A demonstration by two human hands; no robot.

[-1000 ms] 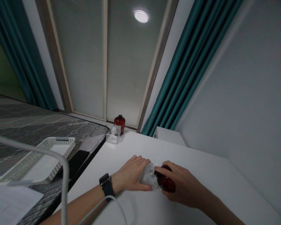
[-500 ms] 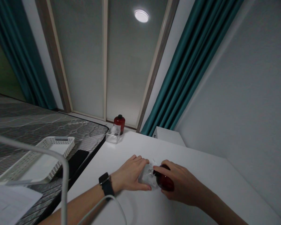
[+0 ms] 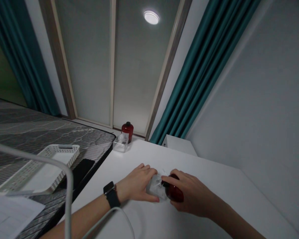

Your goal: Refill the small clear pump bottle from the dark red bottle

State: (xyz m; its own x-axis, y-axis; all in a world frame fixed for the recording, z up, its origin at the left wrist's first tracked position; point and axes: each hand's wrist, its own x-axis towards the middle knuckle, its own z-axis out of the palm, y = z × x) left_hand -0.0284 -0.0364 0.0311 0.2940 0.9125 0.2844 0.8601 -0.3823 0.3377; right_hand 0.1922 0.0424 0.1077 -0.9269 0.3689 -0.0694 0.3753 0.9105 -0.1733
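On the white table (image 3: 214,186) my left hand (image 3: 136,184) wraps its fingers round a small clear plastic packet or container (image 3: 155,186). A black watch (image 3: 111,195) sits on that wrist. My right hand (image 3: 189,196) is closed over a dark red bottle (image 3: 174,194) lying on its side, its neck end pointing into the clear piece. The two hands almost touch. What is inside the clear piece I cannot make out.
A second dark red bottle (image 3: 127,131) stands at the table's far corner beside a clear box (image 3: 120,144). On the patterned bed at left lie a white perforated basket (image 3: 43,167), a black phone (image 3: 81,171) and paper (image 3: 7,215). A white cable (image 3: 67,186) crosses the foreground.
Both hands and the objects they hold have drifted very slightly left; the grips look the same.
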